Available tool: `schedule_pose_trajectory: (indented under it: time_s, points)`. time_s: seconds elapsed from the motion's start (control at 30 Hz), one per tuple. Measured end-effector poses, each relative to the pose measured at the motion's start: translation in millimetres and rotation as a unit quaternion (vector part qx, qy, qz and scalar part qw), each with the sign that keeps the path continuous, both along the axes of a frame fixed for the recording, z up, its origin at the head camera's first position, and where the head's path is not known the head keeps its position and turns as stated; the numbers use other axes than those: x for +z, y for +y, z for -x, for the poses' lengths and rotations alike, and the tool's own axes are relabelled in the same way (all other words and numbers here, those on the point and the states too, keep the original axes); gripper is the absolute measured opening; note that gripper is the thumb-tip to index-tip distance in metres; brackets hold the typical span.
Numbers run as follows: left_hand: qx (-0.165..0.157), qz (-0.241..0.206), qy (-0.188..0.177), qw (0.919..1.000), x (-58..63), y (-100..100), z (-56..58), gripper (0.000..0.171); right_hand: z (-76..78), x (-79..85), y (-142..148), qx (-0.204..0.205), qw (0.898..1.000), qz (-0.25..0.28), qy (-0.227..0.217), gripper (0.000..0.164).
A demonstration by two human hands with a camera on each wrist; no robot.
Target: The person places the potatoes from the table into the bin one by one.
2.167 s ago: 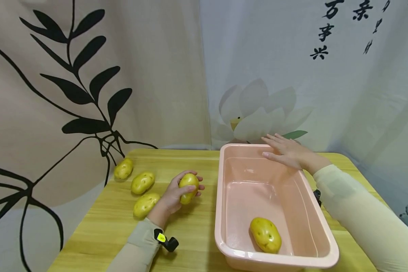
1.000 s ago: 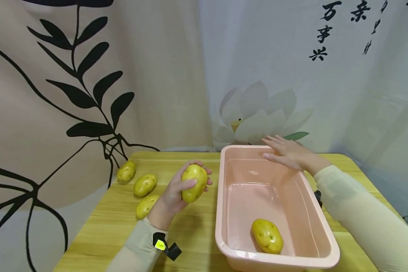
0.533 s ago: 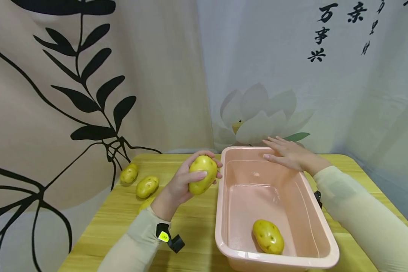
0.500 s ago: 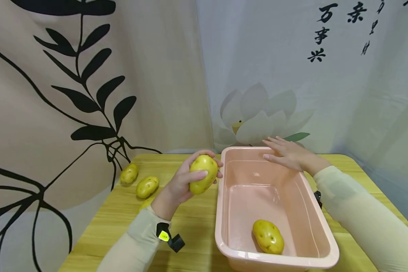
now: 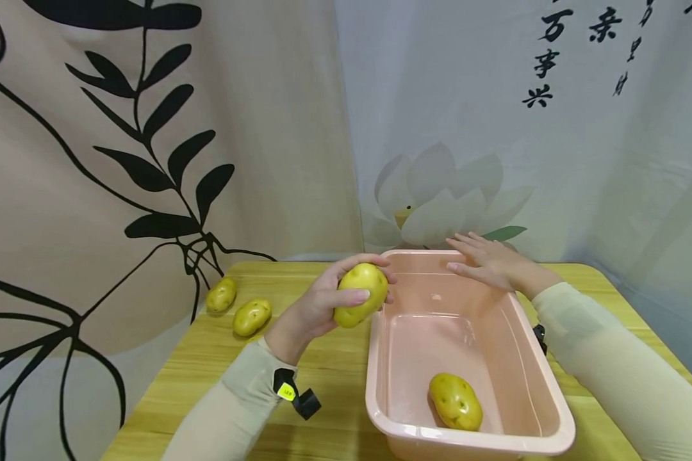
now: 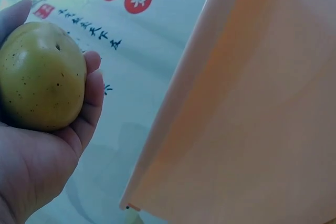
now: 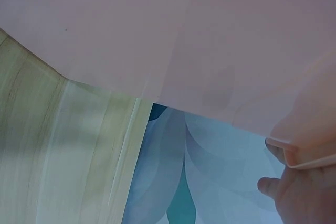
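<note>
In the head view my left hand (image 5: pixel 317 304) grips a yellow potato (image 5: pixel 360 296), thumb on the near side and fingers round the back. It hovers at the left rim of a pink plastic basin (image 5: pixel 371 390). The left wrist view shows the same potato (image 6: pixel 44 77), dotted with dark specks, in the curled fingers. One potato (image 5: pixel 455 402) lies on the basin floor near the front. My right hand (image 5: pixel 490 261) rests on the basin's far right corner, fingers fairly straight. In the right wrist view, part of that hand (image 7: pixel 307 195) shows at the basin's rim.
Two potatoes, a farther one (image 5: pixel 221 294) and a nearer one (image 5: pixel 252 317), lie on the left of the wooden table (image 5: pixel 167 410). A sliver of another shows behind my left wrist. A printed curtain (image 5: pixel 288 128) hangs behind the table.
My left hand has lifted the potato off the table area and carried it right to the basin's left rim. The right hand has stayed on the corner. The head view has shifted slightly.
</note>
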State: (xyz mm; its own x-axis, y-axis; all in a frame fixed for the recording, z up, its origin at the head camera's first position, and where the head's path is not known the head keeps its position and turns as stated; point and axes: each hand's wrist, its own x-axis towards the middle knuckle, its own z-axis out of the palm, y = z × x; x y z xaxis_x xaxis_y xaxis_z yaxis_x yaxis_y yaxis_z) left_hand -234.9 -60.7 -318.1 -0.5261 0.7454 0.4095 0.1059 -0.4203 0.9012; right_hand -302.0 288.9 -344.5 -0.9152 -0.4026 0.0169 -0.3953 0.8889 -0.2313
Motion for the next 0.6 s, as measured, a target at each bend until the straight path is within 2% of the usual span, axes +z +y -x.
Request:
schedule_pose_trajectory:
  time_s: [0.2, 0.6]
  points:
    - [0.000, 0.020, 0.007, 0.9998, 5.1, 6, -0.3, 0.041, -1.2, 0.6, 0, -0.001, 1.000, -0.006, -0.004, 0.078]
    - [-0.017, 0.038, -0.006, 0.9991, 12.1, 25, 5.3, 0.043, -0.7, 0.9, -3, -0.018, 1.000, -0.003, -0.014, 0.081]
